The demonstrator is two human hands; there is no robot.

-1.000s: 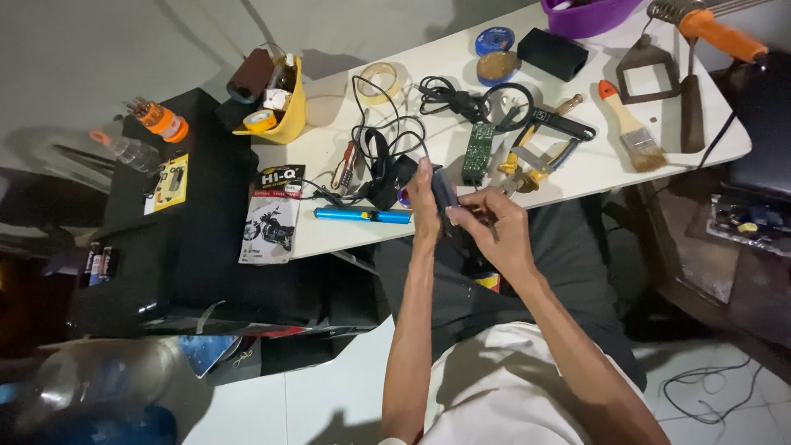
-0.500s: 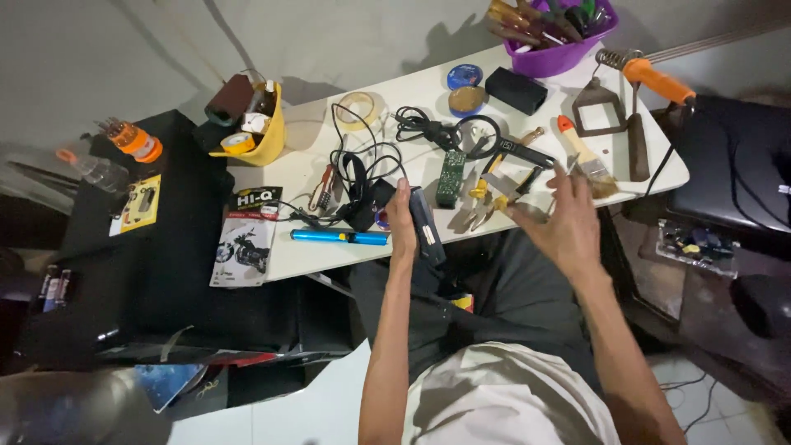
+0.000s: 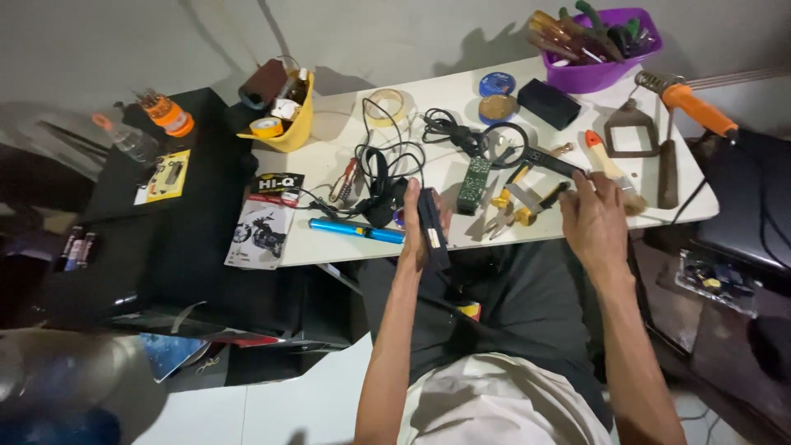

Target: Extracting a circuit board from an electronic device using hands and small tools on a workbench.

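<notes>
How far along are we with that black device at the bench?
Done: tools are laid out on the white table. In hand: the left hand holds a slim black rectangular device at the table edge, while the right hand reaches among the yellow-handled pliers and the wooden-handled paintbrush, gripping nothing yet. Left: no tool is on the device.

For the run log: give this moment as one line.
left hand: holds black bar-shaped device | right hand: on white table edge, by paintbrush | pliers between hands

home repair workbench | pliers point(image 3: 512, 206) | tool tub point(image 3: 597, 49) | circuit board point(image 3: 472, 183)
</notes>
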